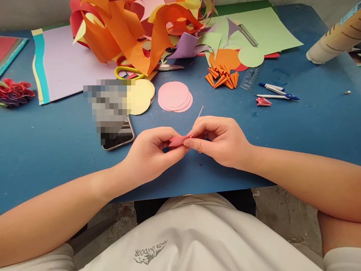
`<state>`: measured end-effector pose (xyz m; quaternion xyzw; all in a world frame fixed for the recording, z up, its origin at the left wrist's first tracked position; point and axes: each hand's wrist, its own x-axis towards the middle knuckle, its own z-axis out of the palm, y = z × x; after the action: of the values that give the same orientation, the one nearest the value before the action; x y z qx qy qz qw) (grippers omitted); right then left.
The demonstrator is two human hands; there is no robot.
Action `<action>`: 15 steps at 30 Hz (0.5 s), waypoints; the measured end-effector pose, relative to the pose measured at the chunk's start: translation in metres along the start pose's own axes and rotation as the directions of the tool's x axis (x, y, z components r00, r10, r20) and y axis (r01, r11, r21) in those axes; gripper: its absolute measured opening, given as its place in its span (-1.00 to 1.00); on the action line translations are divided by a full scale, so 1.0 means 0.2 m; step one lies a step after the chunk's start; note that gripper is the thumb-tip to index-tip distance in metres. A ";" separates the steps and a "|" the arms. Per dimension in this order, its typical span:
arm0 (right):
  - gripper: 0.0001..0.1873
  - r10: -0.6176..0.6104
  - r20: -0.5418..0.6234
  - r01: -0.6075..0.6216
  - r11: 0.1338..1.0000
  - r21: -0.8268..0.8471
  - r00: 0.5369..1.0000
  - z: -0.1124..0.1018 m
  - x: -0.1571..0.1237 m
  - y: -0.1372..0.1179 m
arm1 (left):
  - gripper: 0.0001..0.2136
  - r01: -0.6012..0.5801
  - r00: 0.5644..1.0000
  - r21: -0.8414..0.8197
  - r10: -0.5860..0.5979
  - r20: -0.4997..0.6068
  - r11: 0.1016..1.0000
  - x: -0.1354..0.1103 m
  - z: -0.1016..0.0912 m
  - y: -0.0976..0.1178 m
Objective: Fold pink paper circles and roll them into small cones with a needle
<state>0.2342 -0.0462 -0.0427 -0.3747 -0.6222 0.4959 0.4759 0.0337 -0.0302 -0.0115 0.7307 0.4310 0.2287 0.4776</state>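
Note:
Between my two hands is a small piece of rolled pink paper [178, 141], held just above the near part of the blue table. My left hand [153, 148] pinches its left end with thumb and fingers. At the other end, the thumb and fingertips of my right hand [221, 139] are closed on the same paper. A thin pale stick [200, 111] pokes up from behind my right fingers; its lower end is hidden. Beyond my hands lies a stack of pink paper circles [175, 96], with pale yellow circles [139, 97] to its left.
Orange paper cones [224, 77], a clear ruler [250, 79], a compass [278, 96] and a rolled pink piece [264, 101] lie at right. Scissors [169, 67] rest beneath paper scraps [118, 34]. A phone [121, 135] is near my left hand. A bottle [332, 41] stands far right.

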 end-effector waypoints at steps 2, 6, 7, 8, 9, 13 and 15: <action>-0.75 0.029 0.008 -0.030 0.999 0.024 1.000 0.00 0.00 0.00 | -0.73 -0.034 0.999 0.020 0.034 0.000 0.999 0.00 0.00 -0.01; -0.70 0.054 0.035 -0.056 0.996 0.068 0.998 0.00 0.01 0.01 | -0.80 -0.104 0.995 0.057 0.104 0.011 0.993 0.00 0.00 -0.02; -0.71 0.053 0.043 -0.056 0.996 0.064 0.998 -0.01 0.01 0.01 | -0.80 -0.111 0.994 0.063 0.110 0.017 0.992 0.00 -0.01 -0.02; -0.73 0.044 0.053 -0.047 0.998 0.051 0.998 -0.01 0.01 0.01 | -0.81 -0.114 0.993 0.066 0.113 0.021 0.991 0.00 -0.01 -0.02; -0.77 0.027 0.066 -0.029 0.999 0.029 0.997 -0.02 0.01 0.01 | -0.81 -0.114 0.993 0.066 0.112 0.023 0.991 0.00 -0.01 -0.02; -0.92 -0.096 0.132 0.105 0.992 -0.063 0.987 -0.04 0.01 0.00 | -0.80 -0.092 0.996 0.077 0.091 0.019 0.993 0.00 -0.02 -0.01; -0.90 -0.118 0.145 0.131 0.988 -0.082 0.982 -0.05 0.01 -0.01 | -0.77 -0.071 0.997 0.103 0.070 0.015 0.992 -0.01 -0.02 0.00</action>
<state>0.2430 -0.0421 -0.0407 -0.3206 -0.6983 0.4614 0.4436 0.0294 -0.0287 -0.0100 0.7706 0.4135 0.2185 0.4330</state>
